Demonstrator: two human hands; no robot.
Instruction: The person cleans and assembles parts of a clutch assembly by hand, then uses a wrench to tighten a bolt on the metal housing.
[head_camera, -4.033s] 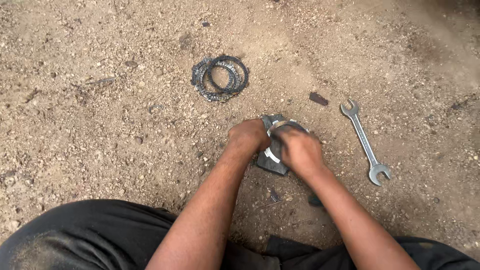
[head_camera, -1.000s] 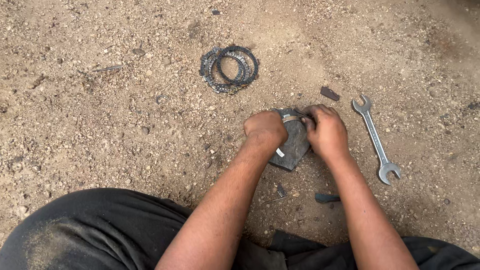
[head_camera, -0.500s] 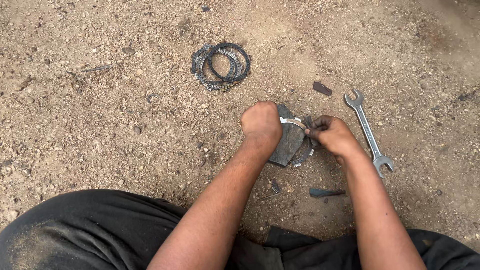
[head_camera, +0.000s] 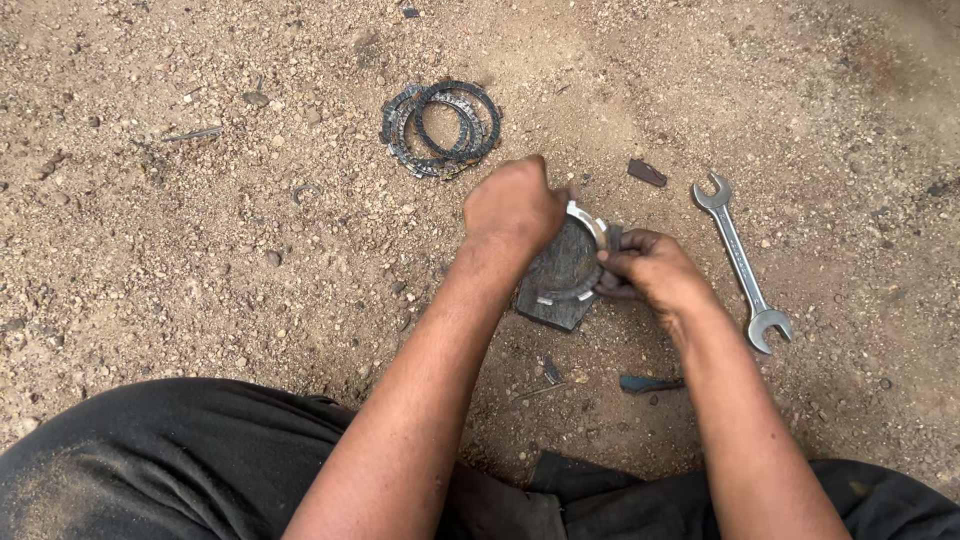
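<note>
A thin metal ring plate (head_camera: 585, 222) with notched edges lies on a dark flat block (head_camera: 556, 290) on the gravel ground. My left hand (head_camera: 515, 208) presses down on the ring's upper left side, fingers curled over it. My right hand (head_camera: 650, 272) pinches the ring's right edge between thumb and fingers. Both forearms reach forward from my lap.
A stack of dark toothed ring plates (head_camera: 441, 128) lies on the ground beyond my hands. A double open-ended spanner (head_camera: 742, 262) rests to the right. A small dark fragment (head_camera: 646, 172) and a dark sliver (head_camera: 650, 382) lie nearby. My dark trousers (head_camera: 170, 470) fill the bottom.
My right hand has slid from over the ring to its right edge, and the ring and block show between my hands. My left hand stays pressing on the ring.
</note>
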